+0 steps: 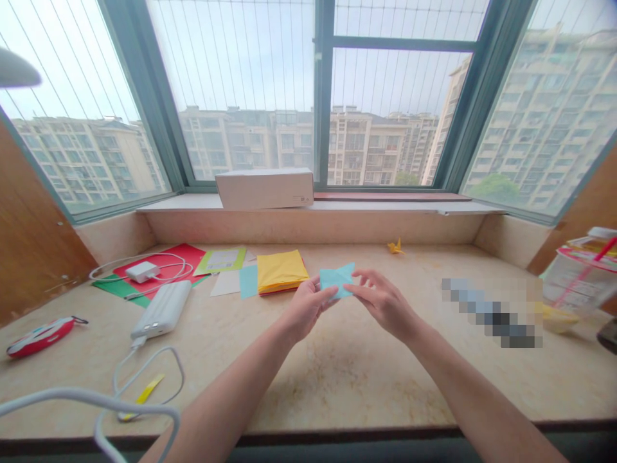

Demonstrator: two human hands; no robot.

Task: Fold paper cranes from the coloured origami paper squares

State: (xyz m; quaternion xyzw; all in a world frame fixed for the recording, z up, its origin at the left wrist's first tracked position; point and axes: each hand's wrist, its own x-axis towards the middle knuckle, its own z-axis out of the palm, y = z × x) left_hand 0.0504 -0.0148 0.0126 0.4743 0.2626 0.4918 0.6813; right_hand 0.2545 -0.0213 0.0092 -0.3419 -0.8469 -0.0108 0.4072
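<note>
Between my two hands, a light blue piece of folded paper (336, 279) is held up over the stone counter. My left hand (311, 302) grips its left side, the thumb lying across the lower front. At the right side, my right hand (380, 296) pinches the paper's edge between thumb and fingers. One pointed flap sticks up at the paper's upper right. Behind my left hand lies a yellow paper stack (281, 271), with a light blue sheet (249, 281) beside it. Farther back on the right stands a small yellow origami crane (396, 246).
At left lie red paper (180, 257), a white charger (142, 272), a white power bank (162, 308) with looping cables, a yellow cutter (147, 391) and a red-white pouch (42, 337). A white box (265, 188) rests on the sill. A plastic cup (581, 276) stands far right.
</note>
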